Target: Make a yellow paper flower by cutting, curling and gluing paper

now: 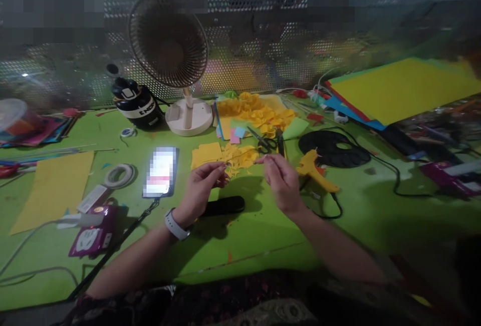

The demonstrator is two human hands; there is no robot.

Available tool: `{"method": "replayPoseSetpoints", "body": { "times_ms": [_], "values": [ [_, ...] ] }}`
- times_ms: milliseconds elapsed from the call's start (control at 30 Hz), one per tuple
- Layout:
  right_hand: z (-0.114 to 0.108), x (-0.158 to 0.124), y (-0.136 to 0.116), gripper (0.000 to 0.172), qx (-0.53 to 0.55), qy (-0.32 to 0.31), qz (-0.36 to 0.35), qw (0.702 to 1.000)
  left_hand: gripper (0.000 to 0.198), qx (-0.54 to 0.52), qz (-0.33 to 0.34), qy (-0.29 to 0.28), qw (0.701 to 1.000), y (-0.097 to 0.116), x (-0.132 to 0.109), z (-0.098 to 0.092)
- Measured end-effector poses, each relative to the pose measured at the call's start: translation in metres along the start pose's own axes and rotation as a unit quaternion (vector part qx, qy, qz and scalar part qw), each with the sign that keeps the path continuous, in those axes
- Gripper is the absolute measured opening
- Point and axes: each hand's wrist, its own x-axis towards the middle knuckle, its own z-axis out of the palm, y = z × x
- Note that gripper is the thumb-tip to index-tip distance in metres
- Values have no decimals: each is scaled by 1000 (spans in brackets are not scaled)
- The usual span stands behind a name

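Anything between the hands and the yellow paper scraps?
Nothing visible. Left hand and right hand, fingertips pinched, hover at the near edge of the yellow paper scraps. Scissors lie beyond the pile, glue gun off to the right.

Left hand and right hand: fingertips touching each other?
Apart. The head view shows the left hand and the right hand with a clear gap between their fingertips, and yellow paper scraps visible through it.
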Motion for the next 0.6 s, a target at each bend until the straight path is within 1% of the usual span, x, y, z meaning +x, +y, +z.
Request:
{"method": "replayPoseSetpoints", "body": {
  "times_ms": [33, 100, 133, 167, 333, 600],
  "values": [
    [0, 0, 0, 30, -17, -21, -3, 1000, 29, -3, -4, 3, 1000, -1, 1, 0],
    [3, -1, 1, 30, -58, -83, 0, 995, 29, -8, -11, 0, 1000, -4, 1, -1],
    [4, -1, 2, 29, -74, -103, 2, 992, 28, -10, -12, -4, 1000, -5, 0, -1],
    [5, -1, 3, 29, -85, -109, 2, 990, 28, -10, -13, -9, 1000, -6, 0, -1],
    [3, 3, 5, 29, -108, -76, -8, 991, 26, -4, -4, -16, 1000, -6, -2, -1],
    [-4, 9, 7, 28, -112, -65, 3, 992, 23, 0, 26, -15, 1000, -3, -1, -3]
  ]
}}
